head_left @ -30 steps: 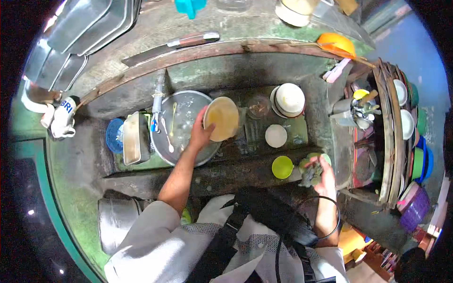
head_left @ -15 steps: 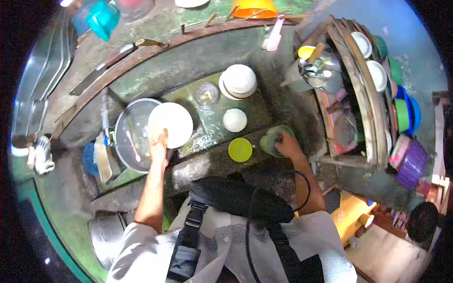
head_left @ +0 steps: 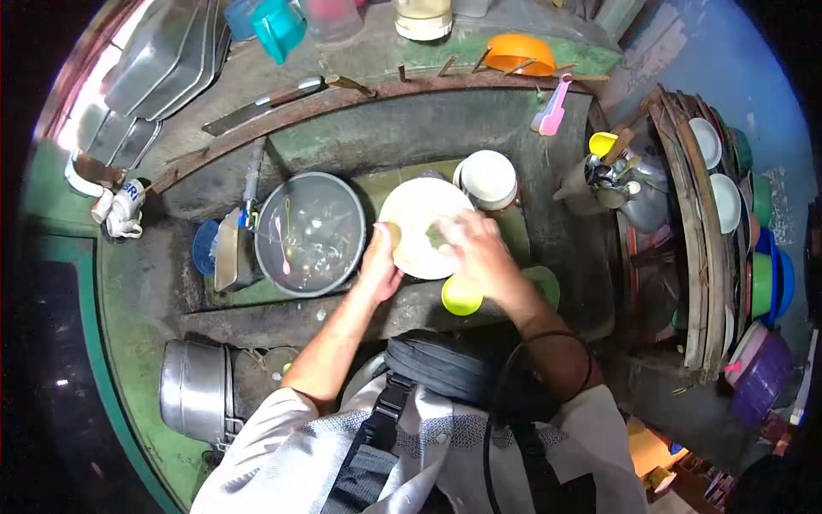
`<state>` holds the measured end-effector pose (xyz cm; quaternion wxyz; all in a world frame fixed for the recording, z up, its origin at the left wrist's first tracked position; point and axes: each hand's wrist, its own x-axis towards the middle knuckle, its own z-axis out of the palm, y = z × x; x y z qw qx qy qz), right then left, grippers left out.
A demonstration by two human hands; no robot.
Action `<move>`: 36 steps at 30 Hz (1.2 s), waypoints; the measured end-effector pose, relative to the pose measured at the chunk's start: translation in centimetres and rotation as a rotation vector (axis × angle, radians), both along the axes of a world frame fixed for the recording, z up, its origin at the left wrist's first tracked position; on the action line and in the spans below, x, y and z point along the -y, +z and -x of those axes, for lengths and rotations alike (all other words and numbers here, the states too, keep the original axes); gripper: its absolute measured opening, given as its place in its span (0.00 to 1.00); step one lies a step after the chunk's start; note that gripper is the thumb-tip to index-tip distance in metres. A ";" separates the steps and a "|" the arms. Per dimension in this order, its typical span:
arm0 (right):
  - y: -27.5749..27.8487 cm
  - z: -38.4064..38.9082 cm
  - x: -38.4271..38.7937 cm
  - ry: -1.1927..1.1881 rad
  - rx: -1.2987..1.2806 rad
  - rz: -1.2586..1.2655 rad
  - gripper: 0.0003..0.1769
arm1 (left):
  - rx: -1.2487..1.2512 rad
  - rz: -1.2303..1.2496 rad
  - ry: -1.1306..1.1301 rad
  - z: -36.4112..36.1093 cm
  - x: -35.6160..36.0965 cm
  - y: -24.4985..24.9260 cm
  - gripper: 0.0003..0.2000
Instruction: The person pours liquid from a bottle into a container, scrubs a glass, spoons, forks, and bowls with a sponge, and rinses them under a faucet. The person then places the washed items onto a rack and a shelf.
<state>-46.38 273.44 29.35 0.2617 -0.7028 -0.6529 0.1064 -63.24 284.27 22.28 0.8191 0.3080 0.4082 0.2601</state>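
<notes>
My left hand (head_left: 381, 263) grips the lower left rim of a white plate (head_left: 411, 214), thumb on top. Over the plate's right side is my right hand (head_left: 479, 248), blurred by motion; a small greenish thing under its fingers is too smeared to name. A yellow-green cup (head_left: 462, 295) stands just below the plate. Partly behind my right forearm is a green container (head_left: 541, 287). To the left, a grey basin (head_left: 342, 248) holds water with a pink spoon (head_left: 281, 244) and a yellowish one in it. White bowls (head_left: 489, 176) are stacked behind the plate.
A tap (head_left: 249, 214) is left of the basin. Along the back ledge (head_left: 377, 92) lie a knife (head_left: 257, 109) and an orange bowl (head_left: 520, 54). A wooden rack (head_left: 685, 231) with dishes stands right, beside a utensil holder (head_left: 586, 184). Metal pots (head_left: 195, 390) sit lower left.
My left hand has brought the plate rightward, away from over the basin. My right hand has left the green container and moved up and left onto the plate. The view has shifted.
</notes>
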 end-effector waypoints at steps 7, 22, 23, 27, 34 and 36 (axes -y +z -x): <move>-0.7 0.1 -6.0 -0.091 0.104 0.077 0.11 | 0.232 -0.106 -0.026 -1.8 1.6 3.2 0.31; 0.9 5.6 -6.6 -0.216 -0.185 0.206 0.16 | 0.344 0.000 0.024 -1.3 1.0 2.0 0.34; 0.7 5.7 -6.8 -0.127 -0.250 0.156 0.17 | 0.290 0.025 0.054 -1.0 0.3 2.0 0.34; -0.1 4.1 -5.0 0.061 0.155 0.095 0.14 | 0.127 -0.125 0.122 0.1 -1.5 6.0 0.25; -2.4 5.0 -6.7 0.197 -0.139 -0.098 0.14 | 0.154 -0.182 0.078 -0.2 -2.2 5.4 0.34; -1.0 3.0 -6.0 0.168 0.211 -0.082 0.17 | 0.156 -0.165 0.022 0.8 -3.0 6.1 0.32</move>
